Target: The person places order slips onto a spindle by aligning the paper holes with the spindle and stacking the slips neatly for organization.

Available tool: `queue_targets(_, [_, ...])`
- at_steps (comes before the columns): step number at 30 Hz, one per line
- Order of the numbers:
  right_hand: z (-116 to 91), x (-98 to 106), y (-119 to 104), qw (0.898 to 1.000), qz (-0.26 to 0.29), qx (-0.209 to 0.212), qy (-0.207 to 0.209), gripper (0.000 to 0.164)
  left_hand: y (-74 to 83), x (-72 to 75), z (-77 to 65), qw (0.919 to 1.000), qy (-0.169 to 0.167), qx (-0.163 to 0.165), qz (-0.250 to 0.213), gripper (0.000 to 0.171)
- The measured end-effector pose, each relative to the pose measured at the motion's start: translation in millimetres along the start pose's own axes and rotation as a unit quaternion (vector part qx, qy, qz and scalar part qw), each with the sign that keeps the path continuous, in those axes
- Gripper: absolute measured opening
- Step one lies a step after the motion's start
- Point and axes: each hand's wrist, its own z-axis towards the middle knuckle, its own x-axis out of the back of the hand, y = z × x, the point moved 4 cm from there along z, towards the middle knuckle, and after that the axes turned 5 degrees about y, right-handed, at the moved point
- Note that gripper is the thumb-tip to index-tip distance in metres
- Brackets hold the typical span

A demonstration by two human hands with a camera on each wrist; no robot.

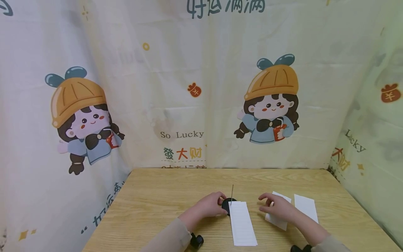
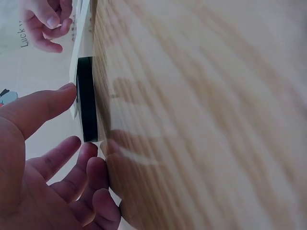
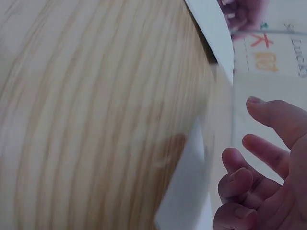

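A bill spike with a round black base [image 1: 225, 205] and a thin upright metal rod stands on the table. Narrow sheets of white lined paper [image 1: 244, 224] lie at the spike, their far end over the base, and reach toward the near edge. My left hand [image 1: 210, 207] holds the base from the left. In the left wrist view its thumb [image 2: 57, 103] rests against the base, with the curled fingers at the base's edge. My right hand [image 1: 278, 207] hovers above a loose white paper slip [image 1: 280, 222], fingers loosely bent, with nothing between them.
Another white slip [image 1: 306, 208] lies on the wooden table [image 1: 163, 185] beyond the right hand. A cloth curtain [image 1: 220, 105] printed with cartoon figures hangs behind the table and along its sides.
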Motion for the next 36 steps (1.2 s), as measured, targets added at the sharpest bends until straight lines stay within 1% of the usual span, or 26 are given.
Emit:
queue_targets(5, [-6.3, 17.0, 16.6, 1.000, -0.005, -0.026, 0.004, 0.044, -1.0, 0.5, 0.8, 0.9999, -0.004, -0.008, -0.005, 0.046])
queue_targets(12, [-14.6, 42.1, 38.4, 0.999, -0.022, -0.035, 0.028, 0.049, 1.1, 4.0, -1.0, 0.9997, 0.006, -0.015, 0.021, 0.043])
queue_targets(18, [-18.7, 58.2, 54.1, 0.996, -0.054, -0.061, 0.044, 0.050, 3.6, 5.9, -2.4, 0.9991, 0.014, -0.018, 0.037, 0.040])
queue_targets(25, [-22.0, 65.1, 66.5, 0.995, -0.060, -0.061, 0.041, 0.051, 6.1, 6.2, -3.4, 0.9988, 0.013, -0.015, 0.045, 0.039])
queue_targets(29, [-20.8, 65.8, 74.5, 0.994, -0.069, -0.077, 0.041, 0.053, 6.7, 5.8, -3.4, 0.9989, 0.011, -0.014, 0.044, 0.039])
queue_targets(36, [-14.3, 66.4, 77.6, 0.992, -0.092, -0.082, 0.040, 0.055, 4.1, 3.3, -1.0, 0.9988, 0.011, -0.011, 0.045, 0.039])
